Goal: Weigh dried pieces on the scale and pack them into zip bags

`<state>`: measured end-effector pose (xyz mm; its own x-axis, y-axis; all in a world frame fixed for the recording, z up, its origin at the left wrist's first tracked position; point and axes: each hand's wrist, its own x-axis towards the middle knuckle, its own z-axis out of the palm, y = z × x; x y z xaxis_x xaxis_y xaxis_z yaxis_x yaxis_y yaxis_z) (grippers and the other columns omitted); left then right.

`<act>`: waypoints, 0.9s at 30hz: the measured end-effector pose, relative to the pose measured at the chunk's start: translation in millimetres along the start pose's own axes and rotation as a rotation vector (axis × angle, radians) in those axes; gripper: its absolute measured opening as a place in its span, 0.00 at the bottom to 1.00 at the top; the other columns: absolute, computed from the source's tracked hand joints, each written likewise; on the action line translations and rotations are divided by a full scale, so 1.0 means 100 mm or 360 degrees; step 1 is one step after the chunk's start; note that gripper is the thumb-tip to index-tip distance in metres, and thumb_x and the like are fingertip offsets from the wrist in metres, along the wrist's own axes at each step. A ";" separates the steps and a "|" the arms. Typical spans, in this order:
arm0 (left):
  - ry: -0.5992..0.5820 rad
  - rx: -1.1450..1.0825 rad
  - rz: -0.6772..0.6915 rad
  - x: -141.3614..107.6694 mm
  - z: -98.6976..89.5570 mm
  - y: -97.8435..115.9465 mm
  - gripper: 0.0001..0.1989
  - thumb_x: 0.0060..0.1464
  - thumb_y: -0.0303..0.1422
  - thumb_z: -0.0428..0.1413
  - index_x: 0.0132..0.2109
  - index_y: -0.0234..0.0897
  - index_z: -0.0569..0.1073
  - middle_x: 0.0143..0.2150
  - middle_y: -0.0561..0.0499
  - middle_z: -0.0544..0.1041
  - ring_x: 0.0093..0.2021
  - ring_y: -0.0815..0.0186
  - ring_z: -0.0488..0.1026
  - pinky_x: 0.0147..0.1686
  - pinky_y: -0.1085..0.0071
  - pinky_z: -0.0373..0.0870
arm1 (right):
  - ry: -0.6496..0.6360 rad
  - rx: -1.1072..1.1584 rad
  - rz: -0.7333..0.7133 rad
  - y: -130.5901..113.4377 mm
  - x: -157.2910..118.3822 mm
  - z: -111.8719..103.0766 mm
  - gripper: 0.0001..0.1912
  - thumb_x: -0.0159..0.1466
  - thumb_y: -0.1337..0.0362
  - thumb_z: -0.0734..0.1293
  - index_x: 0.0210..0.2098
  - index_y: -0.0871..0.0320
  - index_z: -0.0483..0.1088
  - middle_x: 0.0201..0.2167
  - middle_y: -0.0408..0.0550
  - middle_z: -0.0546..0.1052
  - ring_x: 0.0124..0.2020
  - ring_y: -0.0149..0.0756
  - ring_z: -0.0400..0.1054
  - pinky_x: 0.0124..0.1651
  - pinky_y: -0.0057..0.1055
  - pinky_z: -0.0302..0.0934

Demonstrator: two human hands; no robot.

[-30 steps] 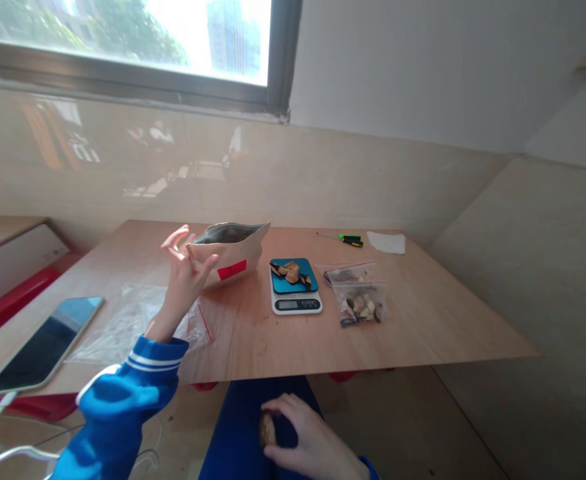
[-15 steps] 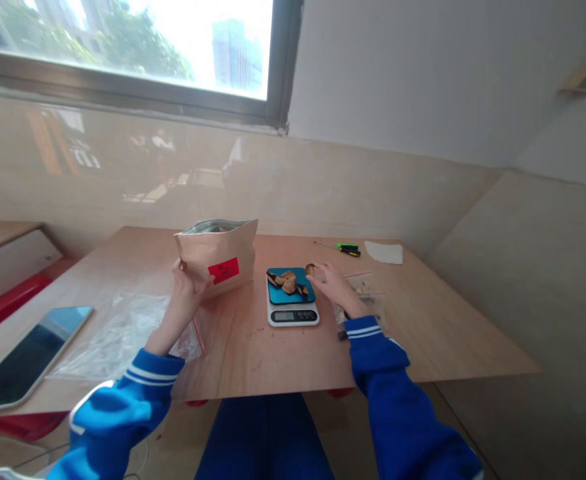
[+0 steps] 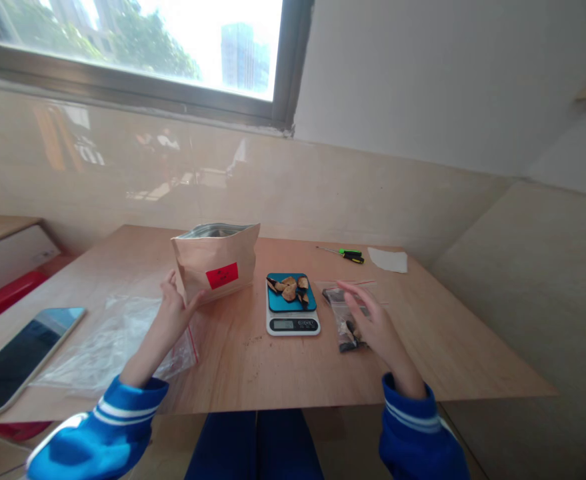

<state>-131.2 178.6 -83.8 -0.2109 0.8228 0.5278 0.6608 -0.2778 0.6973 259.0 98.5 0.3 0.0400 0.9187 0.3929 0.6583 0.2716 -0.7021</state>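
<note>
A white kitchen scale (image 3: 293, 325) with a blue top stands mid-table. Several curled, dried brown pieces with dark edges (image 3: 289, 289) lie on its top; their exact kind is unclear. Left of the scale, a tan stand-up pouch (image 3: 193, 262) with a red label stands with its top open. My left hand (image 3: 177, 303) is at the pouch's lower left, fingers apart, holding nothing; whether it touches the pouch is hard to tell. To the right of the scale, my right hand (image 3: 370, 320) is open over a clear zip bag (image 3: 341, 313) containing dark pieces.
Flattened clear plastic bags (image 3: 97, 347) lie at the left, beside a tablet-like device (image 3: 23, 363). Screwdrivers (image 3: 350, 255) and a torn white paper (image 3: 389, 260) lie near the back right. Dark crumbs dot the wooden table (image 3: 233, 373). A wall rises behind.
My right hand has let go of a brown piece, now on the scale's top, and moved right and toward me. My left hand has come off the pouch's label and shifted slightly left.
</note>
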 end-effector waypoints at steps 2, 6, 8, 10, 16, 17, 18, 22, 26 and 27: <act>-0.0100 0.0056 -0.0069 -0.17 -0.18 0.08 0.34 0.53 0.47 0.52 0.60 0.29 0.57 0.61 0.29 0.64 0.63 0.45 0.62 0.56 0.48 0.65 | 0.0033 0.0117 0.0161 -0.05 -0.45 -0.11 0.20 0.67 0.50 0.59 0.48 0.53 0.73 0.50 0.51 0.77 0.53 0.41 0.70 0.58 0.38 0.63; -0.0232 0.0286 0.0024 -0.59 -0.45 0.13 0.18 0.59 0.45 0.47 0.48 0.40 0.71 0.55 0.42 0.72 0.56 0.51 0.70 0.56 0.53 0.66 | 0.0084 0.0234 0.0568 0.08 -1.25 -0.03 0.23 0.64 0.46 0.60 0.41 0.56 0.77 0.39 0.52 0.81 0.41 0.41 0.76 0.45 0.31 0.71; -0.0244 0.0344 0.0022 -0.78 -0.47 0.05 0.19 0.58 0.44 0.46 0.47 0.39 0.72 0.53 0.42 0.74 0.53 0.51 0.73 0.53 0.54 0.69 | -0.0025 0.0246 0.0655 0.15 -1.50 0.09 0.23 0.64 0.46 0.61 0.40 0.56 0.78 0.38 0.53 0.81 0.40 0.40 0.77 0.43 0.29 0.71; -0.0293 0.0349 0.0041 -0.91 -0.42 -0.07 0.19 0.57 0.44 0.46 0.46 0.38 0.73 0.51 0.40 0.75 0.52 0.51 0.73 0.52 0.54 0.70 | -0.0201 0.0265 0.0648 0.17 -1.65 0.20 0.21 0.65 0.48 0.61 0.41 0.55 0.78 0.38 0.52 0.82 0.40 0.39 0.77 0.44 0.27 0.71; -0.0350 0.0354 0.0045 -1.00 -0.31 -0.16 0.19 0.57 0.43 0.46 0.46 0.37 0.73 0.52 0.39 0.76 0.54 0.50 0.72 0.54 0.53 0.68 | -0.0401 0.0255 0.0477 -0.04 -1.64 0.38 0.20 0.68 0.52 0.58 0.42 0.55 0.77 0.39 0.52 0.81 0.42 0.37 0.76 0.46 0.25 0.69; -0.0333 0.0355 0.0034 -0.98 -0.32 -0.11 0.19 0.57 0.43 0.46 0.46 0.37 0.73 0.52 0.39 0.75 0.54 0.49 0.72 0.54 0.53 0.68 | -0.0408 0.0249 0.0453 -0.07 -1.61 0.39 0.20 0.68 0.52 0.57 0.42 0.55 0.77 0.39 0.52 0.81 0.42 0.37 0.76 0.46 0.25 0.69; -0.0297 0.0357 0.0023 -0.94 -0.34 -0.03 0.20 0.58 0.44 0.45 0.47 0.36 0.73 0.52 0.38 0.75 0.54 0.49 0.72 0.54 0.52 0.68 | -0.0414 0.0243 0.0432 -0.10 -1.59 0.40 0.20 0.68 0.52 0.57 0.42 0.55 0.77 0.39 0.52 0.81 0.41 0.37 0.76 0.46 0.25 0.69; 0.0087 0.0336 0.0005 -0.65 -0.43 0.44 0.21 0.59 0.45 0.47 0.50 0.36 0.71 0.54 0.39 0.73 0.56 0.49 0.69 0.54 0.48 0.67 | -0.0450 0.0218 0.0381 -0.15 -1.56 0.44 0.20 0.68 0.53 0.57 0.41 0.55 0.77 0.37 0.52 0.80 0.40 0.37 0.76 0.45 0.26 0.69; 0.0536 0.0192 0.0078 -0.01 -0.51 0.97 0.20 0.60 0.42 0.50 0.56 0.39 0.67 0.59 0.41 0.69 0.62 0.51 0.64 0.58 0.49 0.64 | -0.0503 0.0170 0.0338 -0.13 -1.60 0.46 0.20 0.69 0.54 0.56 0.41 0.56 0.76 0.38 0.52 0.80 0.40 0.38 0.76 0.45 0.27 0.69; 0.0644 0.0118 0.0081 0.18 -0.52 1.07 0.20 0.60 0.43 0.50 0.57 0.41 0.67 0.60 0.43 0.69 0.61 0.52 0.65 0.58 0.50 0.64 | -0.0515 0.0160 0.0328 -0.12 -1.61 0.46 0.20 0.69 0.54 0.56 0.42 0.56 0.76 0.39 0.52 0.80 0.40 0.38 0.76 0.45 0.28 0.69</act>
<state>-102.0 137.5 25.6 -0.4331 0.5438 0.7188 0.7245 -0.2644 0.6366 210.0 -39.2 -82.1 -0.0862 0.9954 0.0413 0.5839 0.0841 -0.8075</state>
